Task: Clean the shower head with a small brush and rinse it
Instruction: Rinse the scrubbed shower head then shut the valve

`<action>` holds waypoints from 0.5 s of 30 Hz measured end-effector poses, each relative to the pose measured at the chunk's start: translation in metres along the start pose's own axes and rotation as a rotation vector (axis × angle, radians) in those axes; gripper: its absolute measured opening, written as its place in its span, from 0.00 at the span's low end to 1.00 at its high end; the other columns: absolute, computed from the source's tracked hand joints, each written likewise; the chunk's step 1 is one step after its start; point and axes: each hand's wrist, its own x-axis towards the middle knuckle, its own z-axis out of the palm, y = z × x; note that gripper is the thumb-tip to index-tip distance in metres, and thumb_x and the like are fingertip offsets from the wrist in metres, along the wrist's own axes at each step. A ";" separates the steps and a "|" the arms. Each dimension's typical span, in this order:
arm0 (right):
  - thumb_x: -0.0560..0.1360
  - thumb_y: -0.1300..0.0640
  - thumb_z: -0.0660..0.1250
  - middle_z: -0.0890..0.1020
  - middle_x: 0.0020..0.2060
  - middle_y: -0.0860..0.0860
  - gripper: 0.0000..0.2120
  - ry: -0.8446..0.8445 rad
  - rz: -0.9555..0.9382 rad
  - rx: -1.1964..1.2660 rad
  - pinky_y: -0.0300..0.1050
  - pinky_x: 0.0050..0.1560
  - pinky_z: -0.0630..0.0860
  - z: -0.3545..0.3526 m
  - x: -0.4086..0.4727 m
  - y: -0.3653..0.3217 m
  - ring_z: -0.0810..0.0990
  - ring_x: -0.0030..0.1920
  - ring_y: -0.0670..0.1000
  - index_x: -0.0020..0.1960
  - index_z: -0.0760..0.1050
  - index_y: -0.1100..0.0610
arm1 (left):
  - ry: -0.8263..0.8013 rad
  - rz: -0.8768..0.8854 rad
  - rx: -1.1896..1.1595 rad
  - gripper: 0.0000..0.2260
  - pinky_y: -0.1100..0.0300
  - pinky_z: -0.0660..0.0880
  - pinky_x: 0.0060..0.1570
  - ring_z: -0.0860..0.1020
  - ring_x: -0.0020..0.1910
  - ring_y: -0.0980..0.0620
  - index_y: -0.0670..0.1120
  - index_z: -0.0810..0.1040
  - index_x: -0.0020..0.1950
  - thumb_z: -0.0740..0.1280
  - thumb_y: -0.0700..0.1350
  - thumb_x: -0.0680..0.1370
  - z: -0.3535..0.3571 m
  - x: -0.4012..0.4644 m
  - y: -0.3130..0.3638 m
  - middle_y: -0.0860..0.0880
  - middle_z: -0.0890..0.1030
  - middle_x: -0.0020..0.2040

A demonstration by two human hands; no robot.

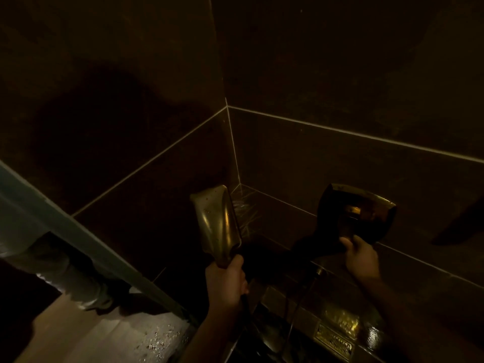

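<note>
The scene is very dim. My left hand (226, 280) grips the handle of a flat metal shower head (216, 218), held upright with its back toward me. Thin jets of water (245, 213) spray from its face into the tiled corner. A hose (301, 299) hangs down from the handle area. My right hand (360, 254) is closed on the lower edge of the chrome mixer tap handle (358, 213) mounted on the right wall. No brush is visible.
Dark wall tiles with pale grout lines (340, 131) meet in a corner ahead. A glass shower screen edge (78, 226) runs diagonally at the left, with a wet pale floor (104, 334) beyond it. A shiny metal floor drain (334, 341) lies at the lower right.
</note>
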 end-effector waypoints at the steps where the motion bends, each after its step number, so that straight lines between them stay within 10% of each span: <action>1: 0.80 0.52 0.62 0.76 0.63 0.64 0.22 0.007 0.000 -0.001 0.59 0.58 0.75 0.001 -0.001 -0.001 0.77 0.61 0.63 0.70 0.69 0.63 | 0.006 -0.005 -0.004 0.11 0.59 0.65 0.24 0.65 0.21 0.52 0.42 0.71 0.38 0.66 0.37 0.80 0.001 0.001 -0.001 0.47 0.66 0.25; 15: 0.80 0.48 0.61 0.82 0.45 0.57 0.18 0.094 0.013 0.110 0.47 0.41 0.75 0.013 -0.002 0.006 0.80 0.41 0.55 0.61 0.78 0.59 | 0.003 -0.110 -0.005 0.09 0.60 0.61 0.25 0.63 0.21 0.53 0.42 0.71 0.40 0.67 0.36 0.79 0.001 0.021 -0.006 0.48 0.65 0.24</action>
